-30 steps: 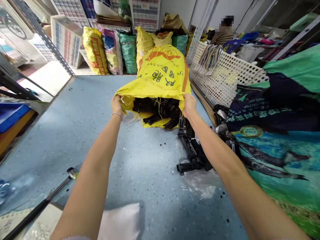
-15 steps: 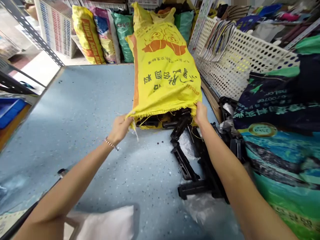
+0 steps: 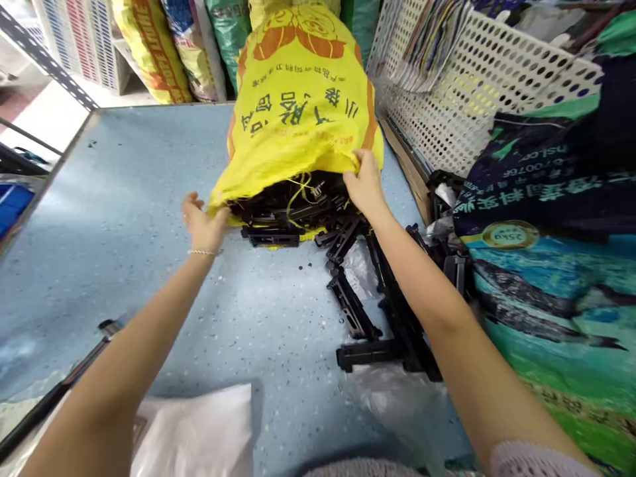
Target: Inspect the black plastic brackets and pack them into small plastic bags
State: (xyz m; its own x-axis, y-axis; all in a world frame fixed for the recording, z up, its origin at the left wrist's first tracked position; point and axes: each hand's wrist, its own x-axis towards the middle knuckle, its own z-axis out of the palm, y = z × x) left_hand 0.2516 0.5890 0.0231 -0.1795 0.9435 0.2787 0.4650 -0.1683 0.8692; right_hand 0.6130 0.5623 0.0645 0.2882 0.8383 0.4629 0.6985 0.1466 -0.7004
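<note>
A yellow woven sack (image 3: 298,126) with orange and black print lies on the blue speckled table, its mouth gaping toward me. Black plastic parts (image 3: 293,209) fill the mouth, and one lies half out at its lower lip. My left hand (image 3: 205,222) grips the left corner of the sack's rim, some fingers lifted. At the right side of the rim, my right hand (image 3: 365,182) pinches the sack's edge. More black parts (image 3: 352,305) are strewn on the table below my right hand, over clear plastic bags.
A large blue-green sack (image 3: 551,298) stands close on the right, before a white perforated basket (image 3: 477,79). Upright sacks (image 3: 154,53) line the back. A white bag (image 3: 199,430) lies at the near edge, with a black rod (image 3: 54,391) at lower left.
The sack's mouth has been spread wider, showing more black parts inside. My left hand has moved left and my right hand up and left. The view has shifted slightly.
</note>
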